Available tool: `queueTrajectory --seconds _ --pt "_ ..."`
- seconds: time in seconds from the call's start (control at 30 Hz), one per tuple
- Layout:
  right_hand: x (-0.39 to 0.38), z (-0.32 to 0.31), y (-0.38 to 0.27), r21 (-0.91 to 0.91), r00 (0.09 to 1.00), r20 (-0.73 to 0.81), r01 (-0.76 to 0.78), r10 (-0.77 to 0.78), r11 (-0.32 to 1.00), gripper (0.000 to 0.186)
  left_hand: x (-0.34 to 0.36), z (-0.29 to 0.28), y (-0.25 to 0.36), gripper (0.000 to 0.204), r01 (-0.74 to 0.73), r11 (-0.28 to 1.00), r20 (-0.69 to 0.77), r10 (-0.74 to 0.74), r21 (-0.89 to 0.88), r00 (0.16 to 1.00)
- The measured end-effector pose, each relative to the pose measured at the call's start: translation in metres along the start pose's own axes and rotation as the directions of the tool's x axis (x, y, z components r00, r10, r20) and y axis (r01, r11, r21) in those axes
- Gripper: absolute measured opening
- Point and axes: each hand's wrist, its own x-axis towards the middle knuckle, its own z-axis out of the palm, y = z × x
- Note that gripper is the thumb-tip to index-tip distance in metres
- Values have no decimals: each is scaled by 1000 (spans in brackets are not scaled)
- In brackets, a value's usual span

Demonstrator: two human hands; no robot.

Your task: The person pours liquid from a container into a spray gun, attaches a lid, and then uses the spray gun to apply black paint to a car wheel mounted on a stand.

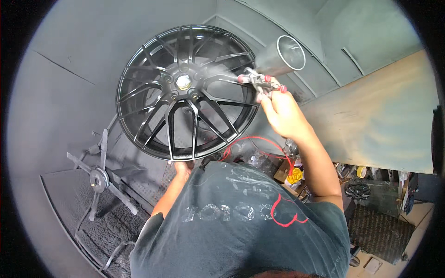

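Note:
A glossy black multi-spoke wheel rim (193,132) stands tilted in front of me, with a bright centre (183,82) in its hub. My right hand (282,116) is closed around a spray gun (260,82) at the rim's right edge. The gun carries a grey cup (272,58) with a pale ring at its end. Pale mist spreads from its nozzle leftward over the spokes. My left hand (181,167) is at the rim's near lower edge; its fingers are hidden behind the rim, so I cannot tell their grip.
A grey stand with several arms (98,180) is at the lower left, near a dark rough mat (111,217). A red hose (250,137) curves below the gun. Grey booth walls (74,60) surround the rim. A yellow item (295,176) lies among boxes at my right.

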Motion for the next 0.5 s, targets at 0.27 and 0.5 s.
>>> queueTrajectory --seconds 0.27,0.5 --pt "1 -19 59 -316 961 -276 -94 3 944 19 -17 7 27 24 73 996 -92 -68 52 993" --pt "10 -25 57 -347 958 -288 -93 -12 933 20 17 -34 70 19 20 977 -65 -7 210 998"
